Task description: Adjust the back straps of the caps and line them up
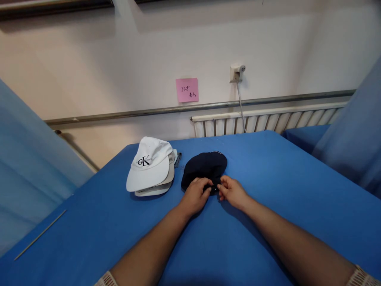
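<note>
The person's left hand (195, 195) has its thumb and fingers gripping the near rim of a dark cap (202, 165), the palm resting low beside the crown. The right hand (233, 192) pinches the same rim just to the right of it, thumb against fingertips at the cap's fastening; the exact hold on that small part is too dark to make out. The cap lies on the blue-covered table (297, 190), nearer the far edge than the near one and roughly midway between the side edges, its brim turned toward the far edge and slightly right.

Just left of it, toward the table's far left corner, stands a stack of pale caps, topped by a white cap (153, 157) with black "CK" lettering, brim facing the near edge. A thin rod (40, 235) lies slantwise along the left edge.

Beyond the far edge, a radiator (220, 127) sits beneath a metal rail (133, 115). Above the rail, a pink note (187, 89) and a socket (236, 74) with a plugged-in cable (240, 105) are on the wall.
</note>
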Motion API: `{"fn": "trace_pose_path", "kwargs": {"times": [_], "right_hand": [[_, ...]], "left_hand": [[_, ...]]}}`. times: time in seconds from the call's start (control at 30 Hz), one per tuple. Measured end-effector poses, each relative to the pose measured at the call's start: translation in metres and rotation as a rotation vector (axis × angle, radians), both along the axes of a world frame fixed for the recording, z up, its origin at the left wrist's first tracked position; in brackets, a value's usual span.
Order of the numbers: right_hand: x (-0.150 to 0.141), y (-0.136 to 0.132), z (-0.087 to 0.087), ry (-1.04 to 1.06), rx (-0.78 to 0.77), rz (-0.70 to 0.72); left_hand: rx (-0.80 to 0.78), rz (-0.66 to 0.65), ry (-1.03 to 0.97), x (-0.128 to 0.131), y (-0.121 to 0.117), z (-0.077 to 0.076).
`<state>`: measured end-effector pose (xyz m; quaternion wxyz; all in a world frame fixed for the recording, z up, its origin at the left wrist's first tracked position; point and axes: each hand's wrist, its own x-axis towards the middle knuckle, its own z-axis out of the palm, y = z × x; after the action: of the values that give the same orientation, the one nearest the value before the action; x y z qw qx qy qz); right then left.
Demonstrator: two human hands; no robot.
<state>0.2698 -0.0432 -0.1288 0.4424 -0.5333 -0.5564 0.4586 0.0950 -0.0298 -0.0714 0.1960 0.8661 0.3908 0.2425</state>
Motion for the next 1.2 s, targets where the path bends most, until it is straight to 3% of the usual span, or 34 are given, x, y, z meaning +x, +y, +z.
{"fn": "trace_pose_path", "kwargs": {"times": [0.43,0.67,0.9,1.07,1.2], "right_hand": [[0.001,-0.004,0.009,-0.087,0.008,-0.001],[0.001,-0.003,0.01,-0.089,0.018,-0.021],[0.001,-0.004,0.008,-0.085,0.009,-0.02],[0.0,-0.005,0.009,-0.114,-0.008,-0.017],[0.0,-0.007,0.012,-0.118,0.008,-0.026]], "left_hand": [[0.055,-0.021,0.037,0.0,0.002,-0.003],[-0.103,0.12,-0.164,0.003,0.003,-0.009],[-0.203,0.139,-0.289,0.005,0.005,-0.012],[-0.224,0.127,-0.258,0.005,0.005,-0.01],[-0.143,0.131,-0.153,0.003,0.003,-0.004]]}}
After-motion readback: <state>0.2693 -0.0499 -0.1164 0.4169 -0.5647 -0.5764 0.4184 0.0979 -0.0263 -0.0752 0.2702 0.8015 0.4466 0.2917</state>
